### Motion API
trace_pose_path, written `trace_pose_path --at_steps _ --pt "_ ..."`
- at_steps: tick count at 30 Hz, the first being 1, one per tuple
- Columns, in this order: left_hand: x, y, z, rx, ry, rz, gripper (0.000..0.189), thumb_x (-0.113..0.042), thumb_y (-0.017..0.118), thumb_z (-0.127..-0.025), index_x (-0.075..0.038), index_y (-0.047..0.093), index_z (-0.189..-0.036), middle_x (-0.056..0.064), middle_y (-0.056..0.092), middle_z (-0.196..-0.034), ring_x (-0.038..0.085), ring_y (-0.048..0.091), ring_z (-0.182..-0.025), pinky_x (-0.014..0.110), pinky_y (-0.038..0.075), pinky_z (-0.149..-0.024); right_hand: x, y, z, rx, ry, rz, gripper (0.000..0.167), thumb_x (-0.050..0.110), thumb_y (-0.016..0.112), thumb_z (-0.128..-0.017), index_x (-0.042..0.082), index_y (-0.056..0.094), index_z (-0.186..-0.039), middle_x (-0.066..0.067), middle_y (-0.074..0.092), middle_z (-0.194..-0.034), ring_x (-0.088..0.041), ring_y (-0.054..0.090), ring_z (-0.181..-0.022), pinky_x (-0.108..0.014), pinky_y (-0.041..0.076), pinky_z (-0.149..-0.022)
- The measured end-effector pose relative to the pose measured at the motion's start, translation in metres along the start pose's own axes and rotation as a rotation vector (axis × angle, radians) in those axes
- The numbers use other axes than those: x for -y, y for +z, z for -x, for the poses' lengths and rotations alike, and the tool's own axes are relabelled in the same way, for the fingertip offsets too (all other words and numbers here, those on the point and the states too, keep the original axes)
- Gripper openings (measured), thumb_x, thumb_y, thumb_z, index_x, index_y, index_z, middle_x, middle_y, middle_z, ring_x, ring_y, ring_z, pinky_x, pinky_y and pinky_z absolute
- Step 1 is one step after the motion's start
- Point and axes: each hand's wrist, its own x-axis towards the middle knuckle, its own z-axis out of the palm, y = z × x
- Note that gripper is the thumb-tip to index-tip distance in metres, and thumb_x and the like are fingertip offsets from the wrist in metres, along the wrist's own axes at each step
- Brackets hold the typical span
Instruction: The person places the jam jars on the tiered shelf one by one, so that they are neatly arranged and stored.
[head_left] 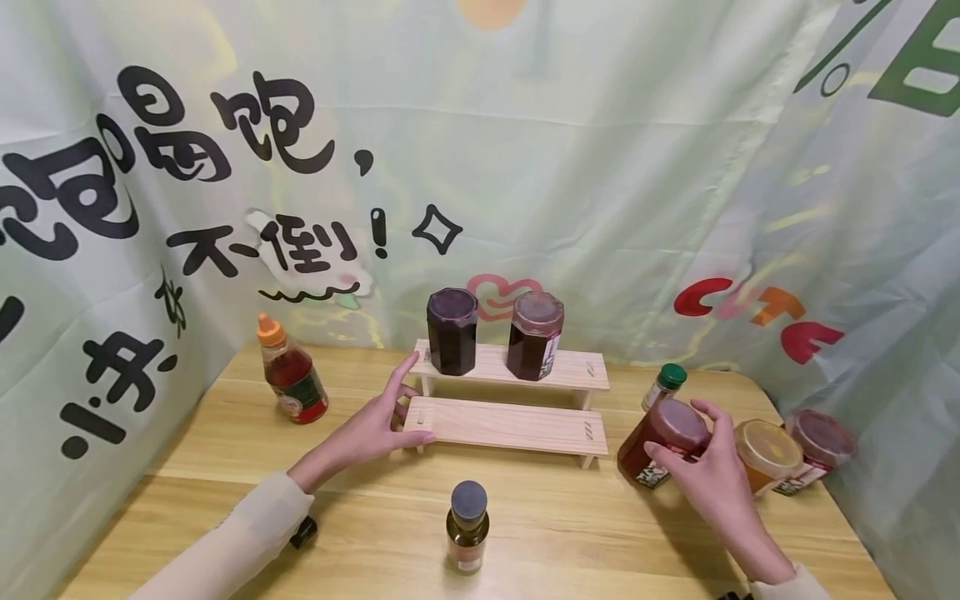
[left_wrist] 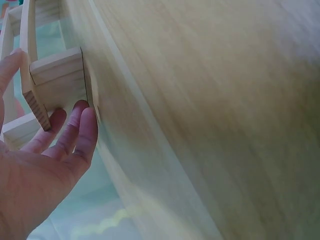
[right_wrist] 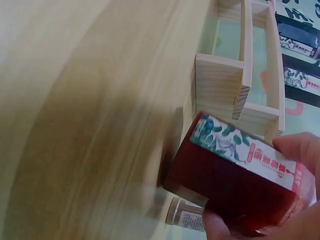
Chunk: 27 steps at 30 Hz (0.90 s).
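Observation:
A two-step wooden rack (head_left: 510,423) stands at mid table. My left hand (head_left: 375,425) holds its left end, thumb on the lower step and fingers around the end, as the left wrist view also shows. On the upper step are a dark jar (head_left: 452,333) and a second dark jar with a label (head_left: 534,337). Right of the rack, my right hand (head_left: 712,475) grips a jar of red jam (right_wrist: 230,170) near its lid, thumb on one side and fingers on the other. The jar is tilted; its base appears just off the table.
Behind the held jar stands a small green-capped bottle (head_left: 663,385). An amber jar (head_left: 767,454) and another dark red jar (head_left: 817,450) are at the right. An orange-capped sauce bottle (head_left: 294,371) stands left; a dark-capped bottle (head_left: 468,529) is in front. Printed cloth (head_left: 637,167) hangs behind.

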Motion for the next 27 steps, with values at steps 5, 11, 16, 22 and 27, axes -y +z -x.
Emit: trace_pose_path --at_steps 5,11,16,22,27 --pt "0.0 -0.001 -0.001 0.01 -0.002 -0.003 0.13 -0.03 0.096 -0.089 -0.036 0.0 -0.176 0.016 0.062 -0.138 0.02 0.069 -0.095 0.04 0.057 -0.082 0.004 -0.003 0.003 0.009 0.022 -0.01 0.099 0.02 0.09 -0.094 -0.002 0.022 -0.162 -0.037 0.054 -0.136 -0.044 0.064 -0.117 -0.018 0.053 -0.072" --pt "0.001 -0.002 -0.002 0.021 0.006 -0.009 0.13 -0.028 0.096 -0.088 -0.034 0.0 -0.176 0.017 0.062 -0.14 0.02 0.069 -0.093 0.039 0.057 -0.08 0.012 -0.009 0.004 -0.008 -0.06 -0.031 0.095 0.018 0.092 -0.091 -0.002 0.029 -0.158 -0.036 0.057 -0.133 -0.039 0.065 -0.113 -0.019 0.056 -0.07" --pt "0.002 -0.002 -0.001 0.021 -0.004 -0.019 0.131 -0.026 0.096 -0.088 -0.036 -0.001 -0.176 0.016 0.062 -0.14 0.019 0.069 -0.092 0.039 0.057 -0.08 0.024 -0.011 0.004 0.018 -0.112 -0.053 0.094 0.019 0.094 -0.09 0.003 0.032 -0.159 -0.031 0.061 -0.134 -0.004 0.066 -0.101 -0.017 0.055 -0.075" --pt "0.004 -0.002 -0.004 0.027 -0.005 -0.036 0.133 -0.029 0.097 -0.088 -0.04 -0.003 -0.175 0.013 0.063 -0.141 0.018 0.07 -0.092 0.038 0.058 -0.081 0.043 -0.007 0.008 0.04 -0.161 -0.033 0.093 0.022 0.095 -0.089 0.008 0.036 -0.16 -0.025 0.064 -0.132 0.002 0.066 -0.098 -0.018 0.054 -0.076" --pt "0.006 -0.002 -0.003 0.021 -0.02 -0.056 0.133 -0.034 0.097 -0.087 -0.045 -0.003 -0.174 0.012 0.063 -0.143 0.018 0.069 -0.084 0.037 0.058 -0.078 0.058 0.002 0.011 0.048 -0.219 -0.011 0.091 0.026 0.095 -0.089 0.012 0.039 -0.159 -0.022 0.068 -0.132 -0.024 0.071 -0.107 -0.023 0.055 -0.075"
